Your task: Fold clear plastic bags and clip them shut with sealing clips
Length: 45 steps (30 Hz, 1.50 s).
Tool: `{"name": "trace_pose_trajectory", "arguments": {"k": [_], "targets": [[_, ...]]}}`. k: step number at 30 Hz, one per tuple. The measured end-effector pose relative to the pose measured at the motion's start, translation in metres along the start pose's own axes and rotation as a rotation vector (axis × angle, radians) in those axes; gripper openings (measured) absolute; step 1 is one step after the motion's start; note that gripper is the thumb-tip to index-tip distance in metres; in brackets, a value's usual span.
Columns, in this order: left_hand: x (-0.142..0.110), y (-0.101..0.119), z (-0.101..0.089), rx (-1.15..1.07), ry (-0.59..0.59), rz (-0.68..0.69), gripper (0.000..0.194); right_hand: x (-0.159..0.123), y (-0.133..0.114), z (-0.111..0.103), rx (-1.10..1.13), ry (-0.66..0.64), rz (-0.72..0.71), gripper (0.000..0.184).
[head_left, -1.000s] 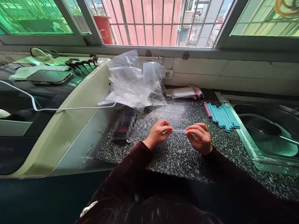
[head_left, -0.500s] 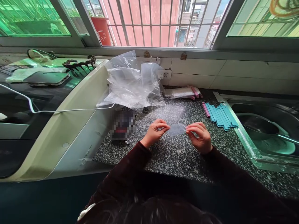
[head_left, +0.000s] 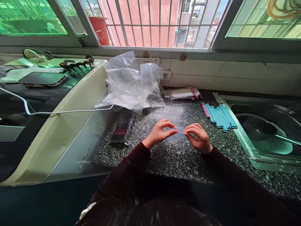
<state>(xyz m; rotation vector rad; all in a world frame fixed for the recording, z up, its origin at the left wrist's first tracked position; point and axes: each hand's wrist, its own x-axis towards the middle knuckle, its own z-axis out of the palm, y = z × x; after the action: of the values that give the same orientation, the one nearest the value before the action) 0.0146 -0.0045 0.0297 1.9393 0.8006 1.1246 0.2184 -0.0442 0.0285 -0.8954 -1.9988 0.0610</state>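
Note:
Between my two hands is a small clear plastic bag (head_left: 176, 135), held just above the speckled dark countertop (head_left: 169, 163). My right hand (head_left: 199, 138) pinches its right upper edge between thumb and fingers. On the other side, my left hand (head_left: 161, 132) has its thumb and fingers closed at the bag's left edge. The bag's mouth looks slightly bowed apart between the fingertips. Past my right hand lies a row of turquoise strips (head_left: 221, 116) with a pink strip (head_left: 205, 110) at its left end.
Large crumpled clear plastic bags (head_left: 131, 84) lie at the back, beside a packet with pink strips (head_left: 183, 93). A sink (head_left: 246, 147) holding a dark pan (head_left: 256, 124) is at right. A white cable (head_left: 77, 111) crosses the pale appliance (head_left: 77, 106); a blurred dark object (head_left: 122, 127) lies left.
My hands have come closer together, the left moving right, and the small bag's upper edge now bows instead of lying stretched. The whole view has shifted slightly.

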Motion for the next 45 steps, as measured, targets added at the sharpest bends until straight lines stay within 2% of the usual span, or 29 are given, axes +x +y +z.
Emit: {"name": "trace_pose_trajectory", "arguments": {"k": [9, 18, 26, 32, 36, 45], "targets": [[-0.002, -0.001, 0.010, -0.015, 0.050, 0.028, 0.019, -0.001, -0.003, 0.002, 0.060, -0.039, 0.100, 0.007], [-0.007, 0.000, 0.007, -0.219, 0.016, -0.135, 0.024, -0.003, -0.004, 0.005, 0.197, 0.007, 0.295, 0.010], [-0.008, 0.000, 0.006, -0.197, 0.017, -0.235, 0.019, -0.009, 0.000, 0.010, 0.202, 0.039, 0.377, 0.012], [-0.008, -0.001, 0.007, -0.195, 0.016, -0.185, 0.021, -0.006, -0.004, 0.008, 0.243, -0.043, 0.441, 0.023], [-0.008, 0.001, 0.011, -0.185, -0.008, -0.158, 0.022, -0.001, -0.009, 0.007, 0.226, -0.131, 0.459, 0.022], [-0.009, 0.000, 0.015, -0.169, -0.007, -0.120, 0.018, 0.000, -0.012, 0.011, 0.191, -0.122, 0.425, 0.024]]}}
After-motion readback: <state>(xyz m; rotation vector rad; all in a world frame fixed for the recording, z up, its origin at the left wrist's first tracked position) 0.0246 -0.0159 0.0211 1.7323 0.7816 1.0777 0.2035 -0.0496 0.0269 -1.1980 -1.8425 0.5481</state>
